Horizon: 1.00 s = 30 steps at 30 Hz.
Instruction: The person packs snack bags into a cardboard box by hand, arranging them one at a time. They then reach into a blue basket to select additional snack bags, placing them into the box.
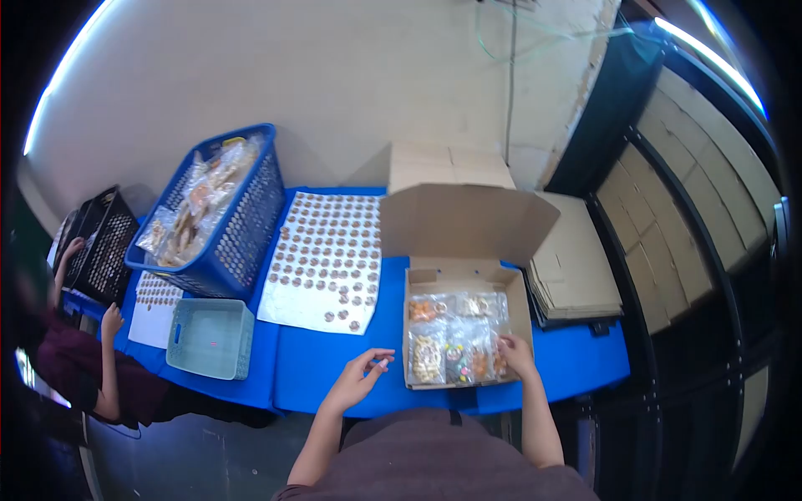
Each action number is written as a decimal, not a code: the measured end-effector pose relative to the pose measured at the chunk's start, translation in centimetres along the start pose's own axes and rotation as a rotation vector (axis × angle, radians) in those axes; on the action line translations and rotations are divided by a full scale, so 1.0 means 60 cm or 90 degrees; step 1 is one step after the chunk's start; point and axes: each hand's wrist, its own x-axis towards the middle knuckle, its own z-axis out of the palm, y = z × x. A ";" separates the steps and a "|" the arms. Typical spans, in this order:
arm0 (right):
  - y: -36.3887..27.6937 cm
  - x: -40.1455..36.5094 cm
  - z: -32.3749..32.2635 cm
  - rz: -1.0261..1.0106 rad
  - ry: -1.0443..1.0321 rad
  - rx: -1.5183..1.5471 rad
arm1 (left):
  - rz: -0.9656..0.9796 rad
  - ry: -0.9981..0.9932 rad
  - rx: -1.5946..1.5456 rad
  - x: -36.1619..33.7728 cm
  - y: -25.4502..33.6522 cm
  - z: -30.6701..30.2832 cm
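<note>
An open cardboard box (422, 387) stands in front of me with its lid (468, 221) folded back. Clear snack packets (428, 355) lie side by side in it, some with orange, pale or dark contents. At the box's right front corner, my right hand (516, 356) has its bent fingers on a snack packet (499, 361) with orange contents; the fingertips are partly hidden. Just left of the box, my left hand (364, 380) hovers over the blue tablecloth, fingers loosely curved, thumb apart, holding nothing.
White sheets of round stickers (322, 259) lie left of the box. Beyond them are a blue basket (242, 225) of packets and a pale green tray (209, 338). Flat cardboard (576, 259) is stacked at right. A co-worker (109, 367) stands at left by a black crate (104, 242).
</note>
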 end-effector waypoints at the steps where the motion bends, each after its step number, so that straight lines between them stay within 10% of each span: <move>1: -0.006 -0.003 -0.004 -0.029 0.060 -0.085 | 0.011 0.024 0.003 -0.002 -0.002 -0.009; 14: -0.163 -0.013 -0.003 -0.061 -0.033 0.016 | 0.132 0.518 -0.153 -0.079 -0.011 -0.178; 30: -0.709 -0.081 0.365 -0.382 -0.022 0.045 | 0.353 0.849 0.198 -0.184 0.049 -0.670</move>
